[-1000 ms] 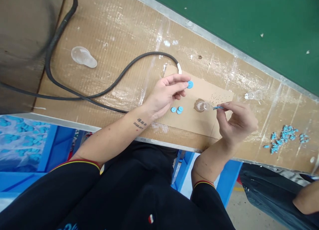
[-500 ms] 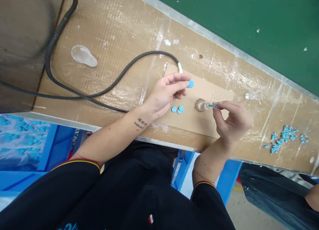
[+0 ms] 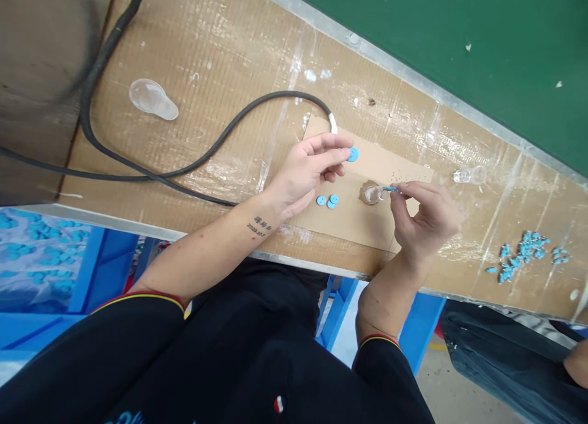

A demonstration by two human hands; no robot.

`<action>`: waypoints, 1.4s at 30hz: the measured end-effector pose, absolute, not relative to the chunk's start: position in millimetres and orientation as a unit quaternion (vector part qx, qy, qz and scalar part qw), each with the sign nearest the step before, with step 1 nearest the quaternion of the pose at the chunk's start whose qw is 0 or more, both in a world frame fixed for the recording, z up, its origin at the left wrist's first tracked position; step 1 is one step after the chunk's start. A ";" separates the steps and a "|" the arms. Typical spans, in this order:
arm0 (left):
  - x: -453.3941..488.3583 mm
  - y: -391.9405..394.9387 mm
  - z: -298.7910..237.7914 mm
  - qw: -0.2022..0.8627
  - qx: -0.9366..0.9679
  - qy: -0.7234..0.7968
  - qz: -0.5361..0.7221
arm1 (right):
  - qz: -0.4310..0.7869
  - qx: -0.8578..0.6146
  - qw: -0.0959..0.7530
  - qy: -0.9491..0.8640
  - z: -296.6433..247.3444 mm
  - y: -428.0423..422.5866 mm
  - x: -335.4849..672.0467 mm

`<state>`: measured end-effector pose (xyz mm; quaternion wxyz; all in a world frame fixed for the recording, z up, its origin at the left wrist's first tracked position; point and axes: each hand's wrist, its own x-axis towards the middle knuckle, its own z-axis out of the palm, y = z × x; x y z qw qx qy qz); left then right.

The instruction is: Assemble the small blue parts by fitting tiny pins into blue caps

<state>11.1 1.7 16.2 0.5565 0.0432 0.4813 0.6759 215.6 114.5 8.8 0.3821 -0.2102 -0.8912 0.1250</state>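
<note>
Your left hand (image 3: 305, 176) is pinching a blue disc (image 3: 353, 154) over the cardboard sheet (image 3: 351, 227); your right hand (image 3: 425, 215) is gripping a small blue piece (image 3: 390, 189), holding it at the neck of a clear container (image 3: 370, 194).

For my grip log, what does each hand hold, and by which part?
Left hand: a blue disc, by its edge. Right hand: a small blue piece, by its right end.

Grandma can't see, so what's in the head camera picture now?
A person's left hand pinches a round blue disc; the right hand holds a thin blue piece by a small clear container. Three blue discs lie nearby on cardboard.
</note>
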 end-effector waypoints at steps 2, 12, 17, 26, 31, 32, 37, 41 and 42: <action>11.1 1.7 16.3 0.557 0.043 0.481 0.676 | 0.125 -0.218 0.378 -0.891 8.9 114.1 215.3; 11.3 3.0 19.4 0.555 0.048 0.480 0.678 | 0.140 -0.189 0.384 -0.893 8.1 115.2 215.0; 11.5 3.0 16.3 0.549 0.048 0.489 0.676 | 0.123 -0.218 0.367 -0.896 7.9 114.5 215.5; 11.8 3.0 15.5 0.544 0.053 0.486 0.682 | 0.143 -0.214 0.384 -0.887 7.2 114.9 216.2; 10.3 2.7 15.3 0.547 0.048 0.474 0.688 | 0.140 -0.259 0.441 -0.848 6.5 126.0 228.0; 10.0 2.7 15.2 0.548 0.047 0.471 0.689 | 0.132 -0.285 0.455 -0.833 5.9 130.6 232.7; 9.8 2.7 12.3 0.546 0.045 0.457 0.700 | 0.145 -0.434 0.485 -0.745 -0.4 156.6 258.4; 10.2 2.5 9.8 0.537 0.044 0.463 0.704 | 0.196 -0.518 0.428 -0.714 -6.8 166.0 267.8; 10.2 2.4 9.7 0.534 0.043 0.467 0.703 | 0.204 -0.528 0.416 -0.712 -8.0 166.4 268.2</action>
